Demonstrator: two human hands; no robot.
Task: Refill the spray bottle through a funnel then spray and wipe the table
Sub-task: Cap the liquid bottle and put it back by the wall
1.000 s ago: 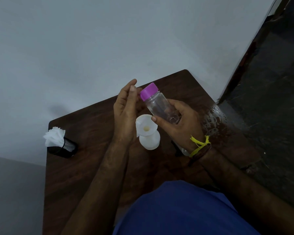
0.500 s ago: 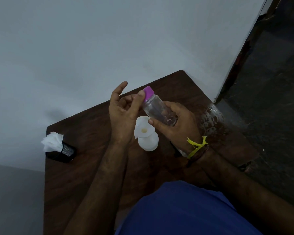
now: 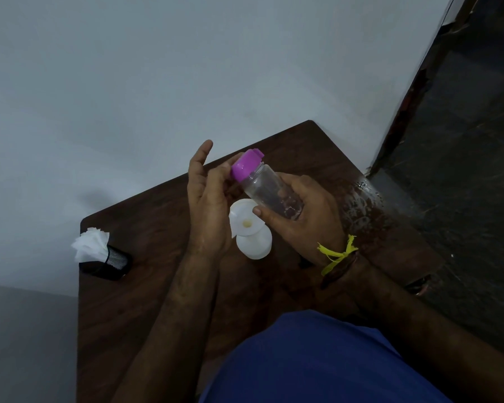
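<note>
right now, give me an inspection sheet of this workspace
surface: dark wood table, wet patch at its right edge
job's things: clear bottle with purple cap on, tilted; white funnel seated in white bottle
clutter: black mesh holder with tissues, left edge
grippers: right hand grips clear bottle; left hand fingers at the cap, grip unclear
cables: nothing seen
surroundings: pale wall, dark floor to the right
</note>
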